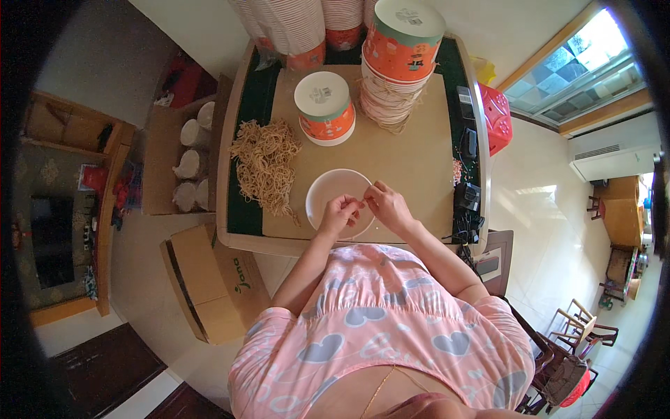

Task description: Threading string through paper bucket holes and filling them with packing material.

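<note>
A white paper tub (328,187) sits near the table's front edge with its mouth up. Over its right half, my left hand (340,214) and my right hand (388,207) meet with fingertips pinched close together. What they pinch is too small to make out. Left of the tub lies a tangled heap of tan cords (264,164). Behind it, an upside-down orange and green paper tub (324,119) rests on the brown board (433,160). Farther right rises a stack of upturned tubs (403,52), with cord-like strands around its lower part (391,105).
Tall stacks of nested tubs (289,31) stand at the table's back left. Black adapters and cables (466,202) line the right edge. A red plastic stool (497,120) is beyond it. Cardboard boxes, one with wrapped white stacks (190,165) and another closed (213,283), flank the left side.
</note>
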